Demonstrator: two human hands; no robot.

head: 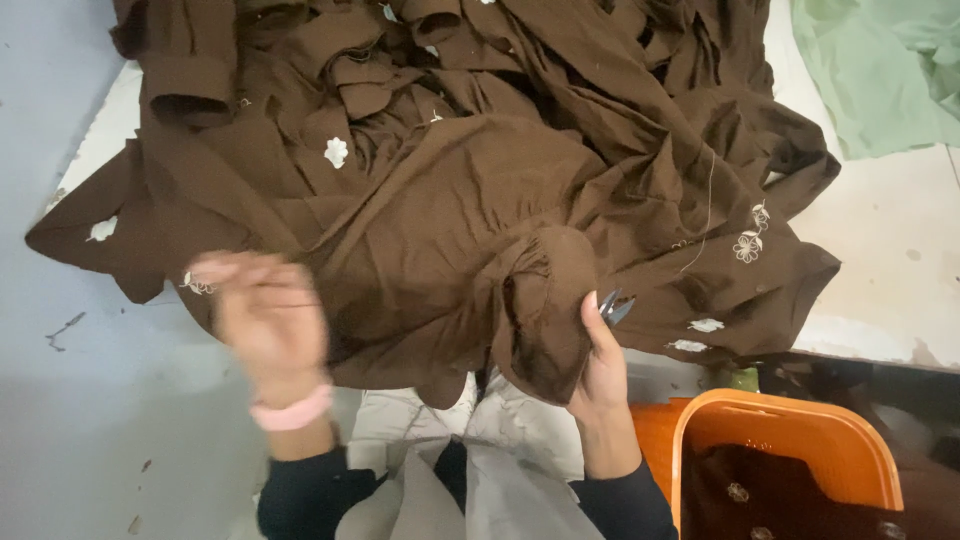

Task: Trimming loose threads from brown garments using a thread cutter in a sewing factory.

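Right, nearest you: your right hand (603, 365) is curled shut around a bunched fold of the brown garment (470, 200), with small thread snips (615, 307) poking out between thumb and fingers. Your left hand (268, 318) is motion-blurred over the garment's near-left edge, fingers look spread, but you cannot tell if it grips anything. Pink band (292, 412) on that wrist. Orange basket (790, 450) sits low right, more dark cloth inside.

The garment looks soft, light and floppy, so it will sag and slide; judged best taken by a gathered fold or hem, not a flat pinch. It lies heaped across the pale counter (890, 260), near edge draping toward your lap. Dark brown, creased, small white embroidered flowers (337, 152), loose pale thread (708, 205) trailing. Far right, green cloth (870, 70).
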